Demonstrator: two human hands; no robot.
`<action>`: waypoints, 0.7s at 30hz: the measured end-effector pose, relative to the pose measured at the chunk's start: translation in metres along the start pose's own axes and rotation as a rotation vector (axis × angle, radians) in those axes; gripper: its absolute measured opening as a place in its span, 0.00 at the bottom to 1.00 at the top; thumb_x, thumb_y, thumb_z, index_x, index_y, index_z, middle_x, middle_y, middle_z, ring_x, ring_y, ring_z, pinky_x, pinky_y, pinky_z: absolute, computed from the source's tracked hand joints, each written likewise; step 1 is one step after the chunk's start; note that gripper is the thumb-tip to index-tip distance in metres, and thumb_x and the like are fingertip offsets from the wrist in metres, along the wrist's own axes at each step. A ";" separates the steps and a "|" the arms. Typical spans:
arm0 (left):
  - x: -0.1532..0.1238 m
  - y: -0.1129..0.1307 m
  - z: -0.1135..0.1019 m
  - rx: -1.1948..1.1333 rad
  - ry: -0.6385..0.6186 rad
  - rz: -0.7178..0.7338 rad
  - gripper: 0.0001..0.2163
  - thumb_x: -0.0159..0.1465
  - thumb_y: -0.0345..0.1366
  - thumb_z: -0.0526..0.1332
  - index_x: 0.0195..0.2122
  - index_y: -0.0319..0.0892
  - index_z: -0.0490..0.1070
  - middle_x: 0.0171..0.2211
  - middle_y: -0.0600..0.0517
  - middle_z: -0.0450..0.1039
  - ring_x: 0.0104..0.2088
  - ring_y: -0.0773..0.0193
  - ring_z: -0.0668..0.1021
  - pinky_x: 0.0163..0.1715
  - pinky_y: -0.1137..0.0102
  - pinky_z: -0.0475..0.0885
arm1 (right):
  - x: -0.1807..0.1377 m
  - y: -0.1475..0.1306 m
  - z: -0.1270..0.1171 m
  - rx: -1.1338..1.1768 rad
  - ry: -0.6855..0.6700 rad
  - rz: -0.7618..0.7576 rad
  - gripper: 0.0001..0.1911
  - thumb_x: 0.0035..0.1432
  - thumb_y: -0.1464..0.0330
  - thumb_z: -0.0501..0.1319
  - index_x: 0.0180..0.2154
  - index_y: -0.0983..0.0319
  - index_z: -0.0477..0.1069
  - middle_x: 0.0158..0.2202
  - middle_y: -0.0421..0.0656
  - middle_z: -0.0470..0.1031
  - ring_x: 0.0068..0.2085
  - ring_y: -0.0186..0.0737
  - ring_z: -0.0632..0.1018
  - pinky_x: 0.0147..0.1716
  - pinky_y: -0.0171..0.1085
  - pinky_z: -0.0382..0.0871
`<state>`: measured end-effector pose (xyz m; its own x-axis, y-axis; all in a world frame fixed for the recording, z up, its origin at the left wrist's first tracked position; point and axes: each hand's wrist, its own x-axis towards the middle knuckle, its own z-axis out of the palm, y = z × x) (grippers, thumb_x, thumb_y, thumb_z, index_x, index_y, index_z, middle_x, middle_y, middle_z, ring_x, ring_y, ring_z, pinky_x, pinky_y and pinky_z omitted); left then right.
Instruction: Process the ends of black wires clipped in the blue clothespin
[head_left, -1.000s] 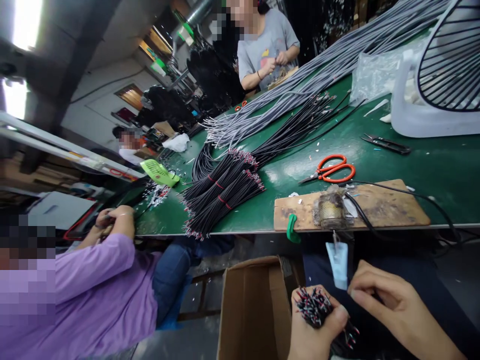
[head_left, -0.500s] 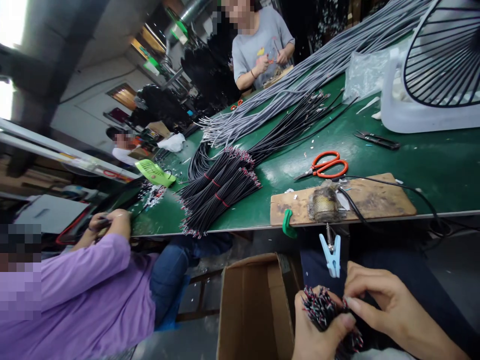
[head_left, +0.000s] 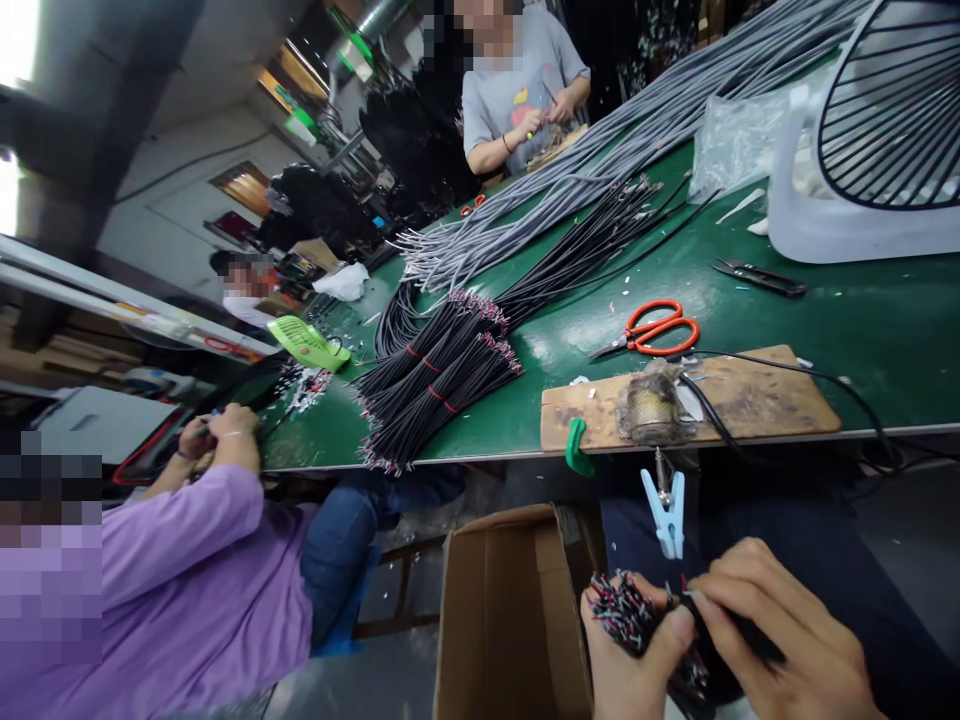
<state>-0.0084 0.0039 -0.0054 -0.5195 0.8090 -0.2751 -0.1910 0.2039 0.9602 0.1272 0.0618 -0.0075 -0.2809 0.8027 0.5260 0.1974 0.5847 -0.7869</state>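
My left hand [head_left: 634, 665] is closed round a bundle of short black wires [head_left: 626, 612] with red and white stripped tips, held low over my lap. My right hand [head_left: 780, 645] sits right beside it, fingers pinched on wires at the bundle's right side. A light blue clothes peg [head_left: 664, 512] hangs from the table edge just above both hands. On the green table [head_left: 825, 330] lies a wooden board [head_left: 757, 400] with a soldering stand [head_left: 651, 408] and a black cord.
An open cardboard box [head_left: 510, 610] stands left of my hands. Orange scissors [head_left: 652, 330], black snips [head_left: 757, 277], tied black wire bundles [head_left: 435, 385], grey cables [head_left: 600, 170] and a white fan [head_left: 877, 150] are on the table. A person in purple [head_left: 172, 590] sits left; another in grey [head_left: 517, 90] works opposite.
My right hand has closed in onto the wire bundle and now pinches at it. The left hand keeps its grip. The view has shifted slightly.
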 end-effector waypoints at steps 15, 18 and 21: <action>0.009 0.001 -0.002 -0.017 -0.051 0.016 0.15 0.48 0.43 0.74 0.25 0.39 0.71 0.24 0.53 0.71 0.27 0.64 0.74 0.31 0.70 0.72 | 0.024 0.008 -0.008 0.243 -0.212 0.033 0.12 0.59 0.81 0.58 0.40 0.60 0.71 0.32 0.42 0.76 0.33 0.38 0.76 0.48 0.43 0.66; 0.013 0.007 0.001 -0.071 -0.122 0.025 0.13 0.50 0.41 0.73 0.26 0.38 0.73 0.24 0.53 0.71 0.27 0.64 0.74 0.31 0.70 0.70 | 0.020 0.004 -0.005 0.334 -0.256 0.209 0.08 0.64 0.76 0.54 0.36 0.60 0.69 0.32 0.42 0.72 0.35 0.39 0.74 0.43 0.40 0.67; 0.018 0.013 0.005 -0.135 -0.221 0.043 0.09 0.50 0.37 0.73 0.25 0.39 0.76 0.24 0.53 0.72 0.26 0.65 0.73 0.30 0.71 0.68 | 0.018 0.005 -0.001 0.596 -0.337 0.522 0.12 0.67 0.66 0.52 0.32 0.61 0.69 0.32 0.42 0.68 0.35 0.39 0.72 0.35 0.37 0.67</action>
<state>-0.0162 0.0234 0.0029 -0.3377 0.9192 -0.2027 -0.2896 0.1035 0.9515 0.1241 0.0793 -0.0011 -0.5741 0.8188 0.0001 -0.1210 -0.0847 -0.9890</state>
